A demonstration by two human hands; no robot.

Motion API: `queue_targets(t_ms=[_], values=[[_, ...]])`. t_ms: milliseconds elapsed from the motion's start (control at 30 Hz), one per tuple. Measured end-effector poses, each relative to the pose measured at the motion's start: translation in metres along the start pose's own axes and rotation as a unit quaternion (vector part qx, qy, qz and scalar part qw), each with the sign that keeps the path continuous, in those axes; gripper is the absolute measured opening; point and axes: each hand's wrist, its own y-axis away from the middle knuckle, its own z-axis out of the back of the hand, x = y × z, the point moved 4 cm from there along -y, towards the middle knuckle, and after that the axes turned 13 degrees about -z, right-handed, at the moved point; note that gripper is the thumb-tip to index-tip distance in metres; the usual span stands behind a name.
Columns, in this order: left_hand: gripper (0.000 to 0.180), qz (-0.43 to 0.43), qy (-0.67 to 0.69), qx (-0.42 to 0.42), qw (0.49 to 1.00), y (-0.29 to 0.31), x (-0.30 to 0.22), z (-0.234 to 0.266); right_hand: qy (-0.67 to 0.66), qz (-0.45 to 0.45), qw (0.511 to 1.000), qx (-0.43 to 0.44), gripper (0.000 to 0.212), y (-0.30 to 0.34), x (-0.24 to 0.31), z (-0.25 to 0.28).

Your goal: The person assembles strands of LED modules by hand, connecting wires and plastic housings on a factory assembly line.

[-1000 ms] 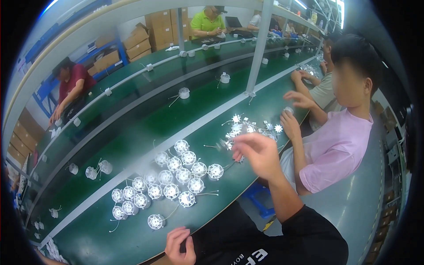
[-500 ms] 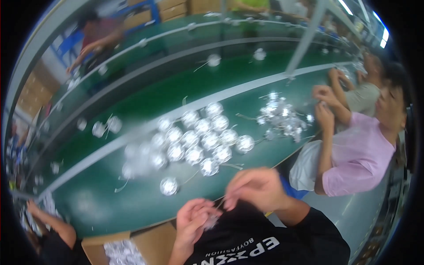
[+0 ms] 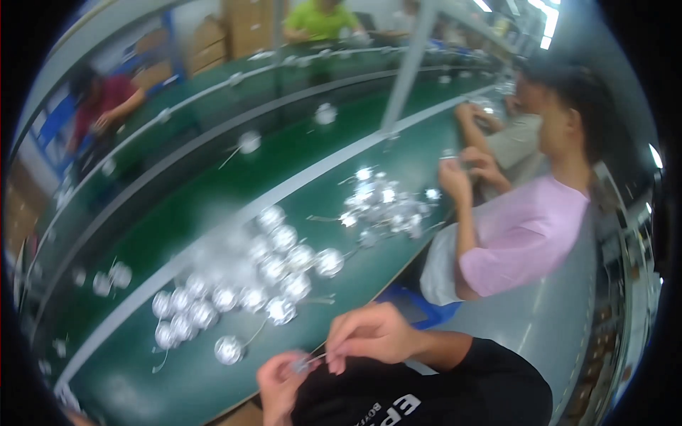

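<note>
Close to my body, at the near edge of the green table (image 3: 355, 284), my left hand (image 3: 278, 387) pinches a small silvery piece (image 3: 300, 366), blurred and partly covered by the fingers. A thin pale cord (image 3: 317, 356) runs from it to my right hand (image 3: 373, 334), whose fingertips are closed on the cord's other end. Beyond my hands lie several shiny silver balls (image 3: 280, 310) with thin cords, grouped on the table. One silver ball (image 3: 229, 350) sits apart, nearest my left hand.
A heap of smaller silver pieces (image 3: 387, 202) lies farther right. A co-worker in a pink shirt (image 3: 526, 234) sits at my right. A pale strip (image 3: 312, 174) divides the table from a green belt (image 3: 192, 220) bearing scattered balls. A grey post (image 3: 408, 71) stands beyond.
The view has swung to the right, so the table and balls appear farther left. My right hand has come lower toward the left one; the cord still runs between them.
</note>
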Motion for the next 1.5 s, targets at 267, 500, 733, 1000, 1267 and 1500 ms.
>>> queue_targets(t_ms=[267,500,733,1000,1267,1500], values=[[0.033,0.02,-0.091,0.051,0.994,-0.009,-0.006,-0.006,0.313,0.086,0.912,-0.252,0.026,0.021,0.014,0.024],[0.023,0.028,-0.043,0.023,0.998,-0.004,-0.008,-0.023,0.502,0.22,0.825,-0.135,0.038,0.017,0.028,-0.02],[0.027,-0.02,-0.028,0.104,0.994,0.003,0.022,0.021,0.48,0.043,0.874,-0.053,0.037,-0.002,-0.039,-0.007],[0.025,-0.088,-0.16,0.008,0.983,0.007,0.008,0.011,0.364,0.059,0.929,-0.027,0.031,-0.007,-0.053,0.005],[0.02,-0.101,-0.201,-0.022,0.974,0.009,0.016,0.018,0.446,0.08,0.887,-0.091,0.021,-0.002,-0.058,0.012],[0.022,-0.067,-0.259,-0.017,0.963,0.009,0.01,0.024,0.579,0.108,0.79,-0.17,0.011,0.006,-0.062,0.002]])
